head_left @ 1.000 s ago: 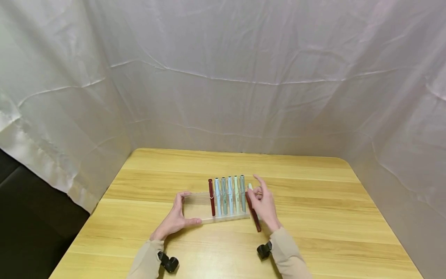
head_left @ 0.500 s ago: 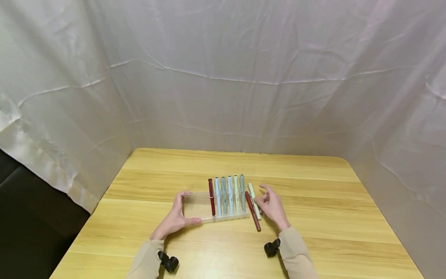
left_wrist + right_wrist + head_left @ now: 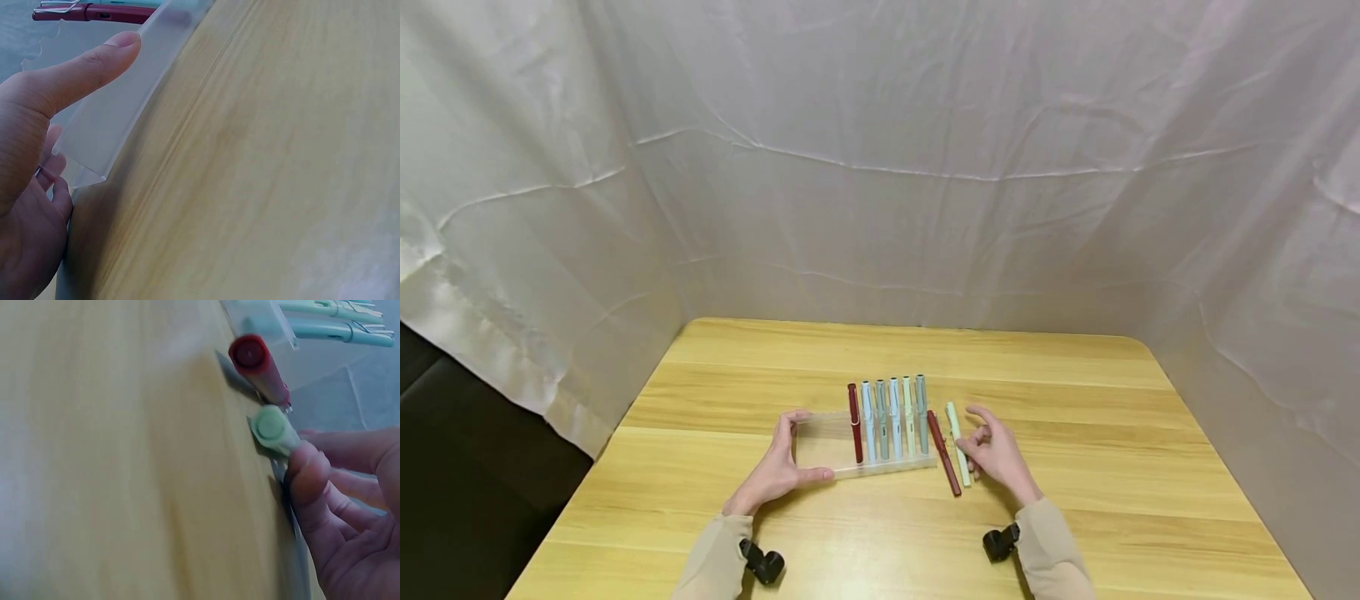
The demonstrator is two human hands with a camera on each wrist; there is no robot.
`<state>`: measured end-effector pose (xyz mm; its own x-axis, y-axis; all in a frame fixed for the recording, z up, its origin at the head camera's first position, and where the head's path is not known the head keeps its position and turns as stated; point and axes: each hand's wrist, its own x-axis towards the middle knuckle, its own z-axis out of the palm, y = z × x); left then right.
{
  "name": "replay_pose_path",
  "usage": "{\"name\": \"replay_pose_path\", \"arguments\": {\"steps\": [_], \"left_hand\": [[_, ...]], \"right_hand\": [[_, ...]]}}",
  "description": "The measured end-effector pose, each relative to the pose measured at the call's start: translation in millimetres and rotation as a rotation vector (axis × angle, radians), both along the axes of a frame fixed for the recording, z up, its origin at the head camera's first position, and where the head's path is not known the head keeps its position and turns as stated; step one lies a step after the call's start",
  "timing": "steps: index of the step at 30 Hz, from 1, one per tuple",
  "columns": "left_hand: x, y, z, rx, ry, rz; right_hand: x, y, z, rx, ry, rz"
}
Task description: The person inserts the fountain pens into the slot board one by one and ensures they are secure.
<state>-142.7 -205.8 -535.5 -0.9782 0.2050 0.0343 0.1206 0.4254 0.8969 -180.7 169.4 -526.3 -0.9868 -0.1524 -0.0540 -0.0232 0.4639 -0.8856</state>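
Note:
A clear plastic pen rack (image 3: 880, 472) stands on the table, with several capped pens leaning in a row over its right part. At the row's left end is a dark red pen (image 3: 855, 425); the others are light blue, grey-green and pale green. My left hand (image 3: 782, 467) grips the rack's left end, thumb on the front edge (image 3: 94, 134). Right of the rack, a second dark red pen (image 3: 944, 454) lies on the table. Beside it, my right hand (image 3: 997, 457) pinches a pale green pen (image 3: 272, 428) between thumb and fingers, low over the tabletop.
The wooden table (image 3: 1112, 450) extends around the rack. Pale curtains (image 3: 880, 208) hang behind it and along both sides. A dark surface (image 3: 460, 483) shows past the table's left edge.
My right hand has moved right and towards me, shifting the pale green pen away from the loose dark red pen. My left hand and the rack have stayed in place.

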Motion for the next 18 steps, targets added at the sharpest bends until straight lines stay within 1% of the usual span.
{"name": "replay_pose_path", "arguments": {"steps": [3,6,10,13,18], "left_hand": [[-0.4,0.1,-0.8,0.002,0.004,0.002],[-1.0,0.0,-1.3,0.006,0.007,0.003],[-1.5,-0.3,-2.0,0.009,0.008,0.001],[-1.5,-0.4,-1.9,0.008,0.006,0.000],[-1.0,0.0,-0.8,0.017,-0.011,-0.004]], "right_hand": [[0.0,5.1,0.8,0.012,-0.008,0.025],[-2.8,5.7,3.5,0.035,-0.008,0.025],[-8.8,1.7,5.0,0.103,0.012,0.014],[-11.9,-0.3,5.0,0.148,0.031,0.025],[-9.5,2.8,6.4,0.161,0.025,0.067]]}}
